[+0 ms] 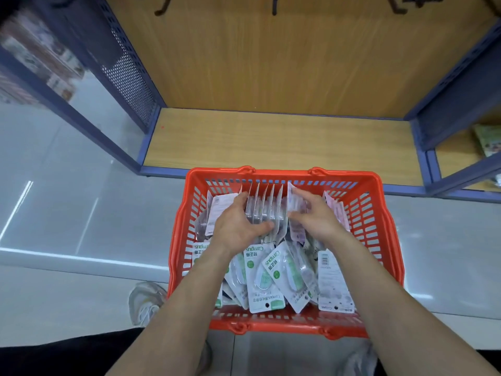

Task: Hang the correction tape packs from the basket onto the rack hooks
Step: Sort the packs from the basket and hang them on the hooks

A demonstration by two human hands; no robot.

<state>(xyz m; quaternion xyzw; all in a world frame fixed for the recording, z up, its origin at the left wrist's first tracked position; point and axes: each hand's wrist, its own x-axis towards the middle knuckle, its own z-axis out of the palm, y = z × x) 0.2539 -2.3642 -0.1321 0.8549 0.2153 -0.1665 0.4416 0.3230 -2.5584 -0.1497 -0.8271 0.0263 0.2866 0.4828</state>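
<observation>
Packs (267, 210) bunched on edge inside the basket (284, 173).
Fingers of the left hand (235, 221) clasp the stack, the right hand (314, 217) pinches its end pack; fanned, slick packs could slip free on the lift toward the hooks (274, 8).

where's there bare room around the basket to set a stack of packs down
The wooden bottom shelf behind the basket, between the blue posts, is bare, as is the grey floor left of it, beyond the shoe. Inside is crowded: loose packs, plus left hand and right hand on the upright stack.
</observation>
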